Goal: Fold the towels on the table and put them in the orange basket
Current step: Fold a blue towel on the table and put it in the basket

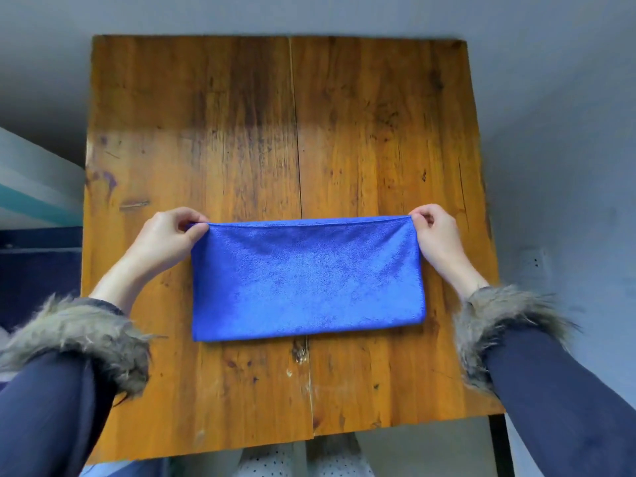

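Towels: one blue towel [308,278], folded double, flat on the counter's near half.
Left hand [165,237]: pinches far-left corner.
Right hand [435,235]: pinches far-right corner.
Counter [241,115]: wooden, two planks, stained.
Room: grey floor.

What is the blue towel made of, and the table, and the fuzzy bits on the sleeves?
Blue towel: probably microfibre cloth, with a soft, slightly shiny nap. Table: wood with a glossy finish; grain, knots and a plank seam show. Cuffs: look like fake fur, long shaggy grey-brown hairs.
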The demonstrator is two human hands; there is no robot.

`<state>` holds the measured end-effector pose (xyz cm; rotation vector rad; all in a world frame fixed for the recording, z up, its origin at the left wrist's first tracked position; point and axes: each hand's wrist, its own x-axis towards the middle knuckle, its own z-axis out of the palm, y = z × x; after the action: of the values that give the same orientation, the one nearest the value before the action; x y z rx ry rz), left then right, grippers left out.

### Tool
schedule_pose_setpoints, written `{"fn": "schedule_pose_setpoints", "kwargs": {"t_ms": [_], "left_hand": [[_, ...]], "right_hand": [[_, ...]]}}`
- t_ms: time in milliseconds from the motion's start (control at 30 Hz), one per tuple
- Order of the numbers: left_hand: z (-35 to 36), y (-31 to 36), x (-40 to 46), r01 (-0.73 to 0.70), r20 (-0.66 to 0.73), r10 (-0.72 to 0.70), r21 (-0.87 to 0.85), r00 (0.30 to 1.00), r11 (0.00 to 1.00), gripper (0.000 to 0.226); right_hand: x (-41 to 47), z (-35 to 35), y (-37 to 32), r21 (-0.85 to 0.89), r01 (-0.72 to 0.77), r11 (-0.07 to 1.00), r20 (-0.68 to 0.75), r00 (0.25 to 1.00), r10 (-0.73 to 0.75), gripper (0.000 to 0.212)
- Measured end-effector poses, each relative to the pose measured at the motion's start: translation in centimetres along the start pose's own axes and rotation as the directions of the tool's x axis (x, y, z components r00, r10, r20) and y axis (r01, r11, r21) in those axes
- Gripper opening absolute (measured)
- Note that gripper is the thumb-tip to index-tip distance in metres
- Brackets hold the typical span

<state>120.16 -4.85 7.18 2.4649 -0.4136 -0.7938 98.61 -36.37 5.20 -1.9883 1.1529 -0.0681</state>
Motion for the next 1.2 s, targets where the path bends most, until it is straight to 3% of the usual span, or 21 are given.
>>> {"fn": "schedule_pose_setpoints", "kwargs": {"t_ms": [167, 367, 533, 733, 1033, 1133, 1200], "left_hand": [[-0.2, -0.9, -1.0, 0.001, 0.004, 0.0, -0.13, 1.0, 0.992, 0.009], [0.2, -1.1, 0.7, 0.01, -0.117, -0.035, -0.209, 0.992, 0.978, 0.014], [2.3, -2.0, 2.4, 0.11, -0.073, -0.118, -0.104, 0.99, 0.989, 0.007], [3.0, -2.2, 1.6, 0.113, -0.226, -0.161, -0.21, 0.961, 0.971, 0.027], [4.6, -3.3, -2.1, 0.098, -0.305, -0.177, -0.256, 0.936, 0.962, 0.024], [4.5, -3.1, -2.6, 0.03, -0.423, -0.097, -0.161, 0.901, 0.986, 0.029], [5.3, -2.5, -3.5, -0.009, -0.458, 0.033, 0.055, 0.888, 0.998, 0.035]], "right_hand": [[-0.9, -0.2, -0.1, 0.049, 0.046, 0.998, -0.006, 0.999, -0.046, 0.015], [0.6, 0.1, -0.7, 0.137, 0.074, 0.988, -0.052, 0.996, -0.068, 0.013], [1.7, 2.0, -0.1, 0.045, -0.01, 0.999, -0.053, 0.999, 0.013, 0.018], [0.2, 2.4, 0.7, 0.141, -0.122, 0.982, -0.101, 0.985, 0.137, 0.034], [-3.6, 2.1, 2.8, 0.145, -0.262, 0.954, -0.081, 0.958, 0.276, 0.018], [-4.5, 1.9, 2.5, 0.092, -0.23, 0.969, -0.161, 0.957, 0.243, 0.017], [-5.7, 2.2, 2.0, -0.144, -0.129, 0.981, -0.3, 0.951, 0.081, 0.02]]}}
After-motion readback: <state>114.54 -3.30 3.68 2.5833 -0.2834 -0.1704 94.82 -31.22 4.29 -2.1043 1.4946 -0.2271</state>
